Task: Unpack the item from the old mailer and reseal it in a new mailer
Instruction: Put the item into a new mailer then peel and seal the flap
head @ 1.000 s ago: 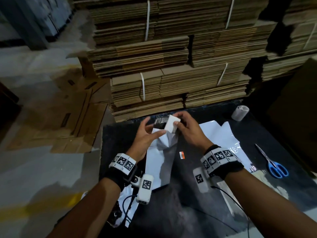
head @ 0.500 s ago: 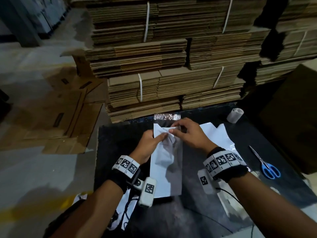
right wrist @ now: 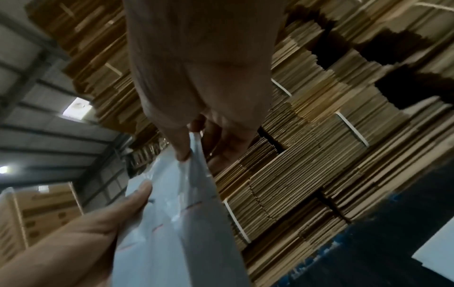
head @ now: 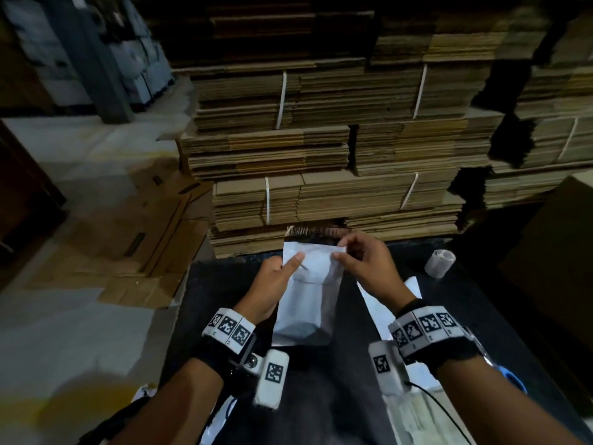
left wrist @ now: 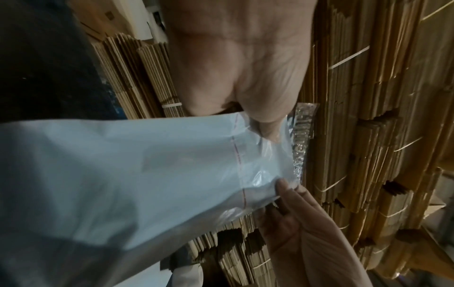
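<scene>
the new white mailer (head: 308, 293) stands between the hands, long axis running away from the person, mouth at the far end. left hand (head: 272, 281) grips its left edge; right hand (head: 365, 264) pinches the far right corner by the adhesive strip (head: 316, 232). one mailer held, two hands; another white mailer (head: 375, 303) lies on the surface beneath the right hand.

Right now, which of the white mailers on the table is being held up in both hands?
The upright mailer with the shiny flap, pinched at its top by the left hand and right hand. The other mailer lies flat beneath the right wrist.
</scene>
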`<state>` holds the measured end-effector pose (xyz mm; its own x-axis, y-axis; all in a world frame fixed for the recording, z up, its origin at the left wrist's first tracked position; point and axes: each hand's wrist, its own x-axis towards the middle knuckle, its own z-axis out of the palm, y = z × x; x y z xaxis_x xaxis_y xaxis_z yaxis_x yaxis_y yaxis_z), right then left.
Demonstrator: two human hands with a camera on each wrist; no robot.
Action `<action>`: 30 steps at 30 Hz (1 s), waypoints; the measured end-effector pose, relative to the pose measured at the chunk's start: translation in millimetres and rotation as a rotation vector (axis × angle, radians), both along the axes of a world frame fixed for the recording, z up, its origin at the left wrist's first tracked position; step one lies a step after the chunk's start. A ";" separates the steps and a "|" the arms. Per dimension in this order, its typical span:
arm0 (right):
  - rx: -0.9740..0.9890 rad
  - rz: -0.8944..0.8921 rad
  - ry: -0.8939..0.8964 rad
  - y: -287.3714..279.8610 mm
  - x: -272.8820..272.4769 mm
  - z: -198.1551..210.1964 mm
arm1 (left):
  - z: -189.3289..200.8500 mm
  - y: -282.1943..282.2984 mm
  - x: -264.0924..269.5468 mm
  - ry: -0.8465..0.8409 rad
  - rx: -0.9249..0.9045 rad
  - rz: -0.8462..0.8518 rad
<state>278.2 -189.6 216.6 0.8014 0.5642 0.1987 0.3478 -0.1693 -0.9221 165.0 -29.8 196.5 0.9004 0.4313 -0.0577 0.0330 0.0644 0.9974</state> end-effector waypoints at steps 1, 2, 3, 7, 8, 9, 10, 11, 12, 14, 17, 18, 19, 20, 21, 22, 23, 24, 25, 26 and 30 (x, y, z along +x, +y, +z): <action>0.042 -0.016 0.015 -3.2 2.1 4.4 | 5.0 -3.9 2.3 -0.015 0.015 0.014; 0.065 -0.020 0.008 -6.1 3.5 9.4 | 11.2 -8.1 4.2 -0.028 0.023 0.015; 0.071 -0.011 -0.015 -9.5 4.4 15.3 | 17.6 -12.8 6.6 -0.037 0.039 0.021; 0.113 0.043 -0.053 -24.2 11.9 43.9 | 34.6 -23.9 15.9 -0.085 0.072 0.104; 0.124 0.084 -0.016 -27.8 15.8 50.1 | 42.1 -27.6 17.3 -0.094 0.056 0.124; 0.104 0.147 0.026 -31.2 18.6 56.0 | 53.2 -34.9 16.1 -0.107 0.044 0.136; 0.059 0.220 0.049 -34.1 20.3 61.1 | 64.0 -42.5 14.5 -0.122 0.040 0.136; 0.013 0.270 0.046 -36.7 21.4 65.1 | 70.5 -46.4 14.5 -0.120 0.048 0.138; 0.000 0.288 0.033 -39.6 21.2 69.4 | 78.3 -51.5 13.7 -0.111 0.058 0.137; 0.048 0.258 -0.019 -45.2 21.0 78.6 | 91.9 -60.5 12.3 -0.116 0.106 0.161; 0.013 0.261 -0.095 -43.4 19.7 86.1 | 98.9 -61.1 11.8 -0.141 0.176 0.225; 0.008 0.278 -0.079 -42.8 19.0 87.8 | 101.6 -61.4 10.2 -0.158 0.182 0.246; 0.009 0.283 -0.056 -42.4 18.1 89.2 | 104.0 -60.6 8.7 -0.163 0.191 0.268; 0.003 0.287 -0.056 -41.7 17.4 91.2 | 105.6 -58.1 6.9 -0.166 0.205 0.278; -0.010 0.295 -0.087 -40.6 15.6 93.6 | 107.0 -54.8 5.2 -0.168 0.227 0.289; -0.011 0.299 -0.120 -39.0 13.7 95.6 | 110.3 -54.0 2.7 -0.177 0.242 0.298; 0.013 0.282 -0.129 -37.0 13.0 96.6 | 116.0 -54.6 0.1 -0.177 0.253 0.301; 0.049 0.250 -0.116 -34.1 11.9 98.5 | 122.6 -55.6 -2.4 -0.177 0.270 0.301; 0.065 0.225 -0.102 -31.2 9.9 101.0 | 127.3 -54.4 -4.3 -0.183 0.283 0.301; 0.065 0.215 -0.101 -28.2 6.8 103.4 | 131.1 -53.6 -6.8 -0.195 0.300 0.298; 0.095 0.168 -0.146 -15.2 -3.5 107.6 | 135.5 -38.9 -13.4 -0.222 0.318 0.279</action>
<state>274.7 -204.9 324.2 0.6568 0.6602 0.3643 0.4950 -0.0131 -0.8688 151.6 -68.7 332.0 0.7234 0.6233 0.2969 -0.1580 -0.2691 0.9501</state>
